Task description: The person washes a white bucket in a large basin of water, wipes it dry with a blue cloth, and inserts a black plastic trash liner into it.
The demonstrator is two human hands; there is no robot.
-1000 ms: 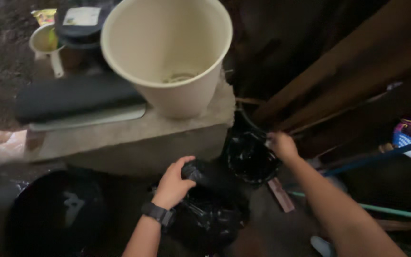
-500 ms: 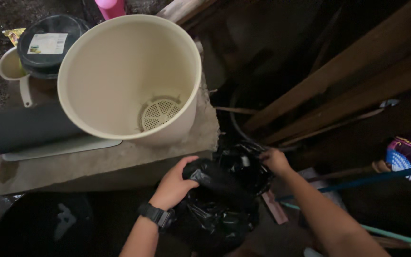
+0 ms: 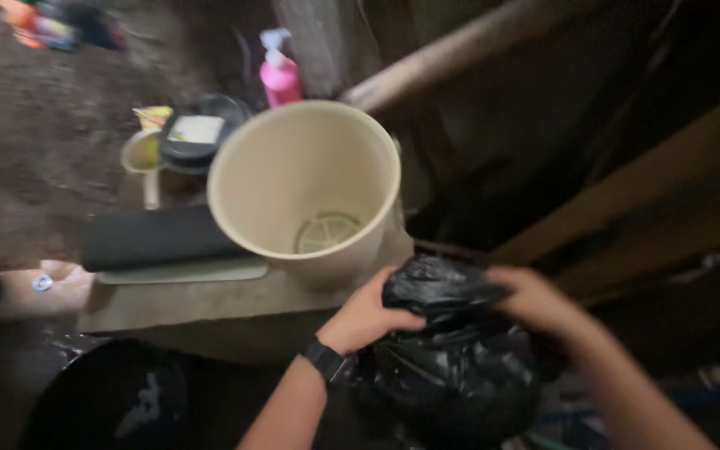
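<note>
The black plastic bag sits low in front of me, below the front edge of the counter, full and rounded, with its gathered top bunched between my two hands. My left hand is closed on the left side of the bunched top, fingers curled over the plastic; a dark watch sits on that wrist. My right hand covers the right side of the same bunch, pressed against the plastic; it is blurred, but the fingers appear wrapped onto the bag.

Just beyond the bag, a cream bucket lies tilted on the counter, its mouth facing me, with a slotted round disc visible at its bottom. To the left of the bucket, a dark flat roll rests on a pale board. Behind these stand a small yellow cup, a dark round container with a pale label and a pink pump bottle. A black tub sits below the counter, at lower left.
</note>
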